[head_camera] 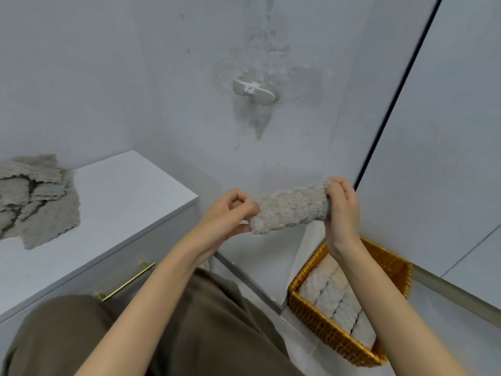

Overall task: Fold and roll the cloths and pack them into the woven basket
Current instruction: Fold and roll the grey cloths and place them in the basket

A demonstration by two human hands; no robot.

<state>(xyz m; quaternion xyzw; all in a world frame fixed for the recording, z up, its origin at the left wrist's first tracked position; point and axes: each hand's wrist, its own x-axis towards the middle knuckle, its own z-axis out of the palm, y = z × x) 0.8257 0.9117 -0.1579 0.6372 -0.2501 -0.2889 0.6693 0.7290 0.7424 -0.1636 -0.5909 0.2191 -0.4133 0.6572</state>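
2 hands hold our rolled cloth in the air near the woven basket: left hand and right hand each pinch an end with curled fingers. We should hold the roll tight and lower it snugly alongside the packed rolls.

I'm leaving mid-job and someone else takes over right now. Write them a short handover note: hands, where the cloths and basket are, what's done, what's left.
The left hand grips one end of the rolled cloth and the right hand grips the other end. The roll is held in the air, above the woven basket.
Done: several packed rolls lie side by side in the basket.
Left: set this roll in the basket, then fold, roll and pack the loose cloths piled on the white cabinet.
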